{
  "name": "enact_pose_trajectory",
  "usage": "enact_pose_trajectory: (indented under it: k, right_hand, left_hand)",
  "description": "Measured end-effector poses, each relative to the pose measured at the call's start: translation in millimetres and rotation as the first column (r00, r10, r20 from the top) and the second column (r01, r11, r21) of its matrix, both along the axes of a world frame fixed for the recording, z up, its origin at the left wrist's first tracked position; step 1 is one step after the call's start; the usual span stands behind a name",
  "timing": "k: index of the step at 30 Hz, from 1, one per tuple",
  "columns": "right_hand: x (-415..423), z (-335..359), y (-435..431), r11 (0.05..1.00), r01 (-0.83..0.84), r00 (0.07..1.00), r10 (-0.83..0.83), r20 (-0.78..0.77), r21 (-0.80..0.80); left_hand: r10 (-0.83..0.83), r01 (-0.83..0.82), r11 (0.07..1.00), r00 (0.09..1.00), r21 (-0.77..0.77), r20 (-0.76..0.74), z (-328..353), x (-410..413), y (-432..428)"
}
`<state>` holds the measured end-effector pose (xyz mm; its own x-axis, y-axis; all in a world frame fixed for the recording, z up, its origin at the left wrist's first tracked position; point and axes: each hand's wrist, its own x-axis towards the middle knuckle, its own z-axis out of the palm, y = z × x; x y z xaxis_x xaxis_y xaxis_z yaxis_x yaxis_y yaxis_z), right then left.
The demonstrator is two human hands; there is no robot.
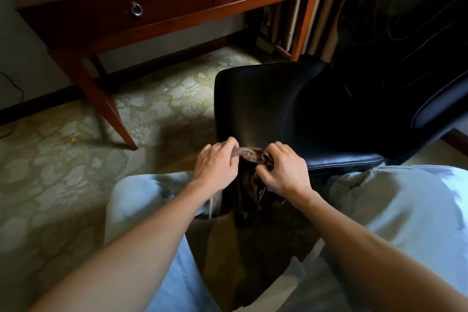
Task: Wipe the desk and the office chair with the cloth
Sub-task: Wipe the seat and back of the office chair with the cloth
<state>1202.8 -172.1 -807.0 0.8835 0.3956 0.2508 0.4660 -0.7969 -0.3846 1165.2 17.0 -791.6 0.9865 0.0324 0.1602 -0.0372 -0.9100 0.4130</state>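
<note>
— Where is the cloth?

— The brown cloth [250,154] is just below the middle of the view, toward six o'clock. The person holds it in both hands at the near edge of the black office chair [266,109]. A short band of it runs between the hands, and the rest hangs down between the person's knees in light trousers [405,210].

— And the fingers?

— The left hand [215,166] has its fingers curled over the cloth's top edge, clamped on it. The right hand [285,173], close by at its three o'clock, has its fingers bent tight round a bunched fold. Whether the cloth presses on the leather cannot be told.

— How does the chair stand?

— Its seat spreads from the centre toward three o'clock. The dark backrest rises at two o'clock.

— And the desk?

— The wooden desk [177,18] stands at eleven o'clock, well apart from the hands. It has two drawers, each with a metal ring pull [136,9]. Its legs rest on a floral carpet [63,159]. A curtain [326,7] hangs at one o'clock, between desk and backrest.
</note>
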Motion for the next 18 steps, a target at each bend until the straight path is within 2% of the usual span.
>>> enact_pose_trajectory:
  k: [4,7,12,14,18]
  right_hand:
    - [8,20,-20,0.961,0.120,0.990,-0.096,-0.104,0.250]
    - [12,29,-36,0.950,0.139,0.985,-0.105,-0.133,0.281]
    - [21,32,-60,0.909,0.238,0.969,-0.200,-0.143,0.343]
    - [27,36,-66,0.879,0.264,0.964,-0.234,-0.123,0.397]
    - [45,50,-72,0.815,0.256,0.955,-0.298,-0.004,0.519]
  left_hand:
    - [0.008,-0.008,1.000,0.999,0.012,0.031,9,14,-21]
    - [-0.035,0.036,0.997,0.999,0.066,-0.016,6,20,-35]
    - [-0.116,0.116,0.986,0.993,0.120,-0.013,7,40,-55]
    - [-0.130,0.124,0.983,0.991,0.137,0.038,14,49,-62]
    - [-0.086,0.044,0.985,0.966,0.170,0.246,29,70,-76]
